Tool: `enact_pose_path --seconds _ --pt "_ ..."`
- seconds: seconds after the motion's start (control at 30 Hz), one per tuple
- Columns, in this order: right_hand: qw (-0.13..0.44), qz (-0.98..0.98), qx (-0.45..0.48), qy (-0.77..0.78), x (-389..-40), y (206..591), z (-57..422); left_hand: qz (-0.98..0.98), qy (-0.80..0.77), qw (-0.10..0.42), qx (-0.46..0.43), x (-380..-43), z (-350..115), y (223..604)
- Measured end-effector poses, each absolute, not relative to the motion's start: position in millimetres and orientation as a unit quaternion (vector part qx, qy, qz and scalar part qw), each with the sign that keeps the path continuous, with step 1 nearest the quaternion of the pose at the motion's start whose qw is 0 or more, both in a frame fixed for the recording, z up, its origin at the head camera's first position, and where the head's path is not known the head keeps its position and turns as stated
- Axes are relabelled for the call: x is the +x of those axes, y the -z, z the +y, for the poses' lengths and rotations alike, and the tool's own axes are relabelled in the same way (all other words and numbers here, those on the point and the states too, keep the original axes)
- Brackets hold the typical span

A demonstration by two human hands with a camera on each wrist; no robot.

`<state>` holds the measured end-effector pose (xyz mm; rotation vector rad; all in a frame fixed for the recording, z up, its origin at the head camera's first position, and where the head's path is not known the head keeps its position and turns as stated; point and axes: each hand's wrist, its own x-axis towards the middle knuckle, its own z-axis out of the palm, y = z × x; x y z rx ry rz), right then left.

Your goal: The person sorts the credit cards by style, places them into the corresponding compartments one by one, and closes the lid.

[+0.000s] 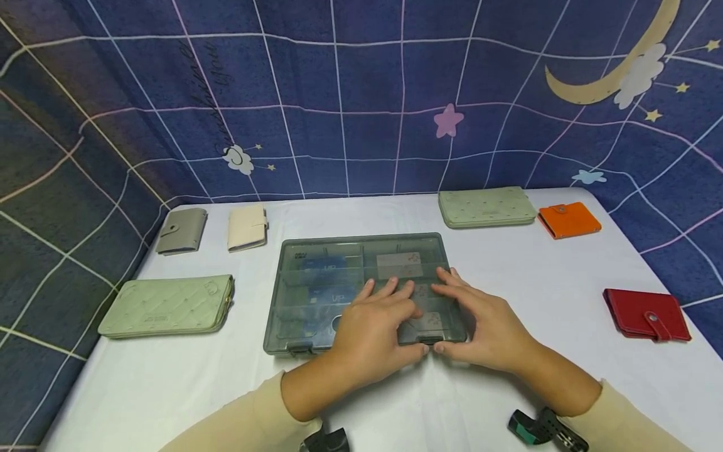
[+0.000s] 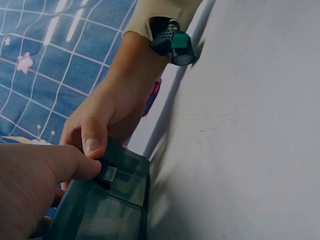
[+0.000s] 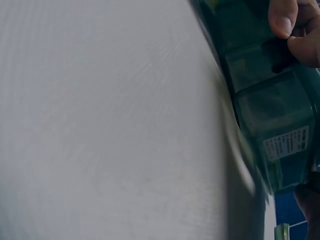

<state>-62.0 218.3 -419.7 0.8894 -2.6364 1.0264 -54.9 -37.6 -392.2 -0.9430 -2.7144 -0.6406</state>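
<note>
A translucent grey-green compartment box (image 1: 316,251), its lid down, lies flat on the white table. My left hand (image 1: 375,333) rests on the lid with its fingers spread and extended. At the front edge, its thumb (image 2: 82,165) touches the dark right-hand latch (image 2: 107,175). My right hand (image 1: 491,326) lies over the box's right front corner, fingers extended onto the lid and right side. The right thumb (image 3: 282,20) meets the left one at that same latch. Blue cards (image 1: 327,295) and pale labels (image 1: 400,265) show through the lid. A second latch (image 1: 299,348) sits at the front left.
Left of the box lie a green quilted wallet (image 1: 169,307), a grey wallet (image 1: 182,231) and a cream wallet (image 1: 246,227). To the right are a long green wallet (image 1: 487,207), an orange cardholder (image 1: 569,220) and a red wallet (image 1: 646,315). A patterned blue curtain (image 1: 367,94) hangs behind.
</note>
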Motion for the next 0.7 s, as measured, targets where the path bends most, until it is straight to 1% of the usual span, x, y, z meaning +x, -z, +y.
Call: enact_pose_path --seconds 0.4,0.57,0.7 --pt "0.083 -0.882 0.290 -0.362 -60.7 421.2 218.3 -0.916 0.224 0.100 -0.318 -53.5 -37.2 394.3" --pt "0.062 -0.877 0.283 -0.382 -59.8 423.1 218.2 -0.919 0.223 0.092 -0.313 -52.8 -37.2 392.2" --pt "0.040 -0.872 0.285 -0.397 -58.7 421.5 220.3 -0.916 0.239 0.072 -0.313 -53.2 -38.2 389.9"
